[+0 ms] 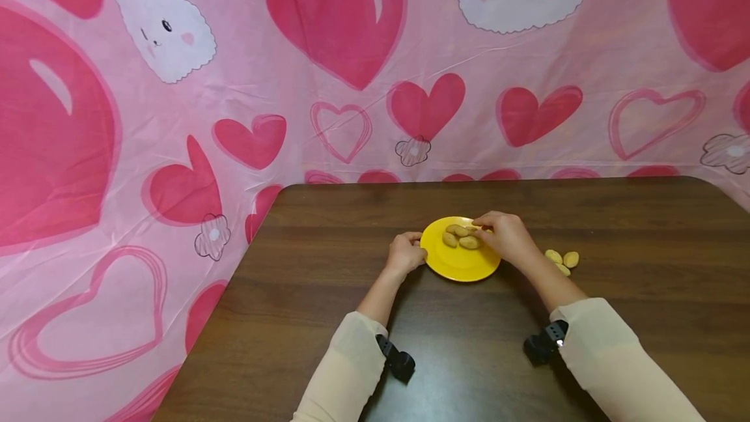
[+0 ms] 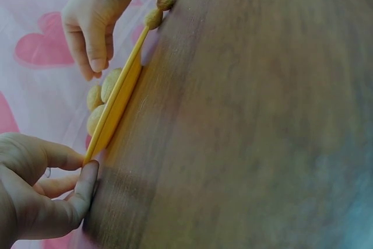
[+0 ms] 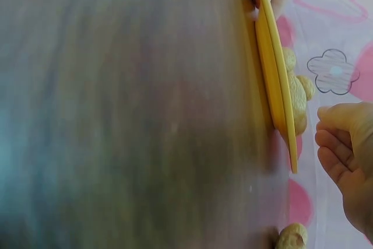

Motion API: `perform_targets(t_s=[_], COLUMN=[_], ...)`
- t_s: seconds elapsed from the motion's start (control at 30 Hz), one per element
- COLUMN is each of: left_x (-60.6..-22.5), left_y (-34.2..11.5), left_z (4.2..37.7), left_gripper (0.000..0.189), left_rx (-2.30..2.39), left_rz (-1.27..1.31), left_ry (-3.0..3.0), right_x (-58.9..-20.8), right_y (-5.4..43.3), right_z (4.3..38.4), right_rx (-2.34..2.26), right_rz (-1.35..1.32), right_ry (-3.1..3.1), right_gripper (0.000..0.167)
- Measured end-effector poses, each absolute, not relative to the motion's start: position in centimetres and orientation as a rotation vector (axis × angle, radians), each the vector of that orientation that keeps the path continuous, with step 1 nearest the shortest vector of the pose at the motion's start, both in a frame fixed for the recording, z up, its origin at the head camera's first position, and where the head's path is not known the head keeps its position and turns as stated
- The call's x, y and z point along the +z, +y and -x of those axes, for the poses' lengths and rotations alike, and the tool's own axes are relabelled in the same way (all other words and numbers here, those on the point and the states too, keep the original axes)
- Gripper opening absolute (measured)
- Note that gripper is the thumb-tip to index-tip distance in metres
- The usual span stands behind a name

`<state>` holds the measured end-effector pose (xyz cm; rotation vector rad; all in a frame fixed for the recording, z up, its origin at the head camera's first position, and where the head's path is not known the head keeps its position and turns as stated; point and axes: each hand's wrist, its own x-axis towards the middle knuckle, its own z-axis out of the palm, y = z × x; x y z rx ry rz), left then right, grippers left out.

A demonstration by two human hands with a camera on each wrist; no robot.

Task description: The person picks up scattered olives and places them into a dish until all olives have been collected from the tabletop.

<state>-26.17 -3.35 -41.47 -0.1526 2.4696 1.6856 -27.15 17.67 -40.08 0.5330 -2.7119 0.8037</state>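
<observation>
A yellow plate (image 1: 459, 268) sits on the wooden table with several tan, rough-skinned oval pieces (image 1: 469, 242) on it, like small potatoes or unshelled peanuts. My left hand (image 1: 406, 254) pinches the plate's left rim between thumb and fingers, which the left wrist view shows closely. Over the right side of the plate hovers my right hand (image 1: 508, 236), its fingers pointing down and slightly bent. In the right wrist view the right hand (image 3: 349, 155) is a short gap away from the pieces, with nothing visible in its fingers.
Three more tan pieces (image 1: 570, 258) lie on the table (image 1: 328, 279) to the right of the plate, beside the right forearm. Behind the table hangs a pink cloth (image 1: 375, 103) printed with hearts. Each wrist wears a black camera (image 1: 403, 365).
</observation>
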Motion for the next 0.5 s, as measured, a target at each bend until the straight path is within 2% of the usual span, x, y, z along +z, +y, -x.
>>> perform_targets(t_s=[0.5], left_x=[-41.5], left_y=[-3.2], left_z=[26.1], left_gripper=[0.045], left_rx=[1.697], left_rz=[0.141], left_ry=[2.469], right_x=[-39.7], right_y=[19.8], right_z=[26.3], right_rx=[0.747], right_rz=[-0.516], right_ry=[-2.773], right_gripper=[0.023])
